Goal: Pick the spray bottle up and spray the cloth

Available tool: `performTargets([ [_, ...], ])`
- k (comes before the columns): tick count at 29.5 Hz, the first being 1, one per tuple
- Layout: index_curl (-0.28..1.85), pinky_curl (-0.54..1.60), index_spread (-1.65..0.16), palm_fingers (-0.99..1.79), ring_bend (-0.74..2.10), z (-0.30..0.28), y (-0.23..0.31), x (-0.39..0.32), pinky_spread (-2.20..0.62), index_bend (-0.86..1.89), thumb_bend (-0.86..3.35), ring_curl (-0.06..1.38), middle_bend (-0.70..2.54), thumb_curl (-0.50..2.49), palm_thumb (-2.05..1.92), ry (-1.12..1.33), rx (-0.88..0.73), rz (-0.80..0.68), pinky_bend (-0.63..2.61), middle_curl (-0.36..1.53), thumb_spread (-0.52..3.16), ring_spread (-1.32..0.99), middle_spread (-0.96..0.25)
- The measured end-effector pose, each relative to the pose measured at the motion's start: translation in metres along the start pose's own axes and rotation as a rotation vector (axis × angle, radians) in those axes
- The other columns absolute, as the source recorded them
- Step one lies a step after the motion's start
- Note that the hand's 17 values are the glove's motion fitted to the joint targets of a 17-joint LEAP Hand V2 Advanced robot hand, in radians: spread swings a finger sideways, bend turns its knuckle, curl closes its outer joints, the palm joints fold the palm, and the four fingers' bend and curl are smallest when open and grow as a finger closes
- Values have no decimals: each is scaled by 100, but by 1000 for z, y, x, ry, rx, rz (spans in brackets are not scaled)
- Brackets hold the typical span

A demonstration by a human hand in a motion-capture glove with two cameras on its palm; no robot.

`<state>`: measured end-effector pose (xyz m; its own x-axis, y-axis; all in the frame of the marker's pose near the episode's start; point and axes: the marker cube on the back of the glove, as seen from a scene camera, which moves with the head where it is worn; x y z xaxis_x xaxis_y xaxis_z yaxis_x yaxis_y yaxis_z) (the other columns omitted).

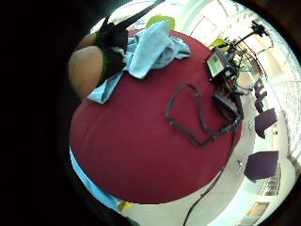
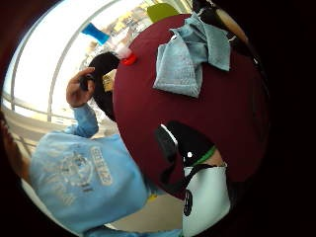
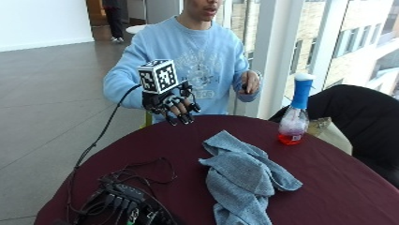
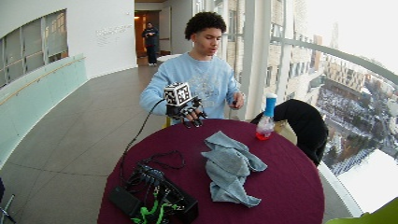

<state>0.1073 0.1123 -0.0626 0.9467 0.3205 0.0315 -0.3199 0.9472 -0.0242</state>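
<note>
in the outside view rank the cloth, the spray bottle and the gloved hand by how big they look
1. cloth, clearly the largest.
2. bottle, tall but narrow.
3. right hand, held above the table edge; close to the bottle in apparent size, so these two are uncertain.

Round maroon table (image 3: 324,178) bears cloth (image 3: 244,180), spray bottle (image 3: 295,119), cabled electronics (image 3: 124,199).

The gloved right hand (image 3: 169,104) is raised at chest height with the elbow bent — fingers (image 3: 181,114) hang down loosely curled, holding nothing. The bare left hand (image 3: 249,83) is up near the chest too — it pinches something small and dark.
</note>
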Motion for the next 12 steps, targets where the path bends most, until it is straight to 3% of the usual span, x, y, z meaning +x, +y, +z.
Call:
performTargets([
  [12,21,35,-36,63,29,0,22,23,19,12,-2,32,34,31,62,48,-19,27,35,42,103,1,-7],
])
